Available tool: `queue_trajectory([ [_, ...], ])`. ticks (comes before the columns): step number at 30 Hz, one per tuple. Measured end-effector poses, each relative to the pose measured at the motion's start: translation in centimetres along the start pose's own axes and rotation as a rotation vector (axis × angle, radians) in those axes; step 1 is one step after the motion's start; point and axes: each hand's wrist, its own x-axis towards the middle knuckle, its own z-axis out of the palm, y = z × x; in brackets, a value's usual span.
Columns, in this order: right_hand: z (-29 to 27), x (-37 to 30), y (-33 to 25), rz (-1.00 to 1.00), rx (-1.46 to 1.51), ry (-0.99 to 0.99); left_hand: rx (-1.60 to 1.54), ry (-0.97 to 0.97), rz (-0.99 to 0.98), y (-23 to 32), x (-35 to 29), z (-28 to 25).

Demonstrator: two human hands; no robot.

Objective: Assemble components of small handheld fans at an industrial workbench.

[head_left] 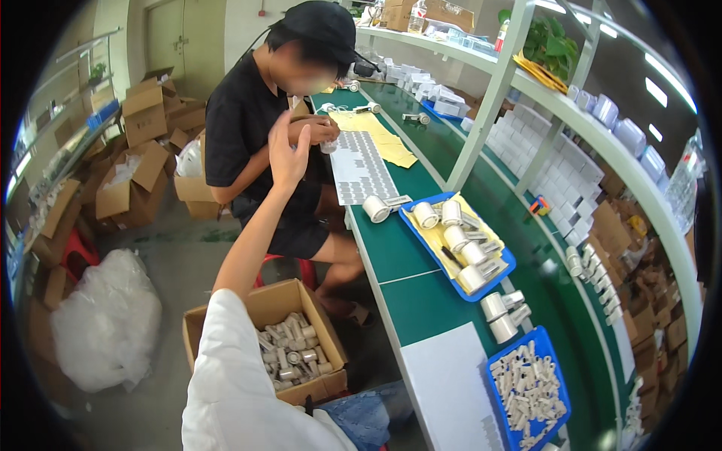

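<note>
My left hand (288, 154) is raised at the end of a white-sleeved arm, in front of the seated co-worker. Its fingers stretch upward with the thumb apart, and nothing shows in it. Just beyond, the co-worker's hands (320, 131) hold a small whitish item that I cannot make out. Near them a sheet of pale grey labels (361, 167) lies on the green workbench (410, 312). A white device with a round head and a handle (380, 208) rests at the sheet's near end. My right hand is out of view.
A blue tray (505, 272) holds several similar devices on yellow paper. Closer, a second blue tray (565, 376) is full of small white parts beside a white sheet (451, 379). A carton (197, 319) of white parts stands left of the bench. A shelf post (489, 98) rises behind.
</note>
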Motion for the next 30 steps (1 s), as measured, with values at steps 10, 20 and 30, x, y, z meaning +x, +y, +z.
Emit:
queue_trajectory([
  [10,-2.2,6.3,3.0,-0.348,-0.179,-0.028,-0.248,-1.924,0.036,19.6,-9.3,3.8],
  [20,-7.8,10.4,0.4,-0.576,-0.399,0.338,-1.013,-0.922,0.939,36.5,-11.2,1.6],
  [30,-10.8,20.5,7.1,-0.424,-1.115,0.174,-0.910,-1.409,1.058,35.6,-14.2,1.1],
])
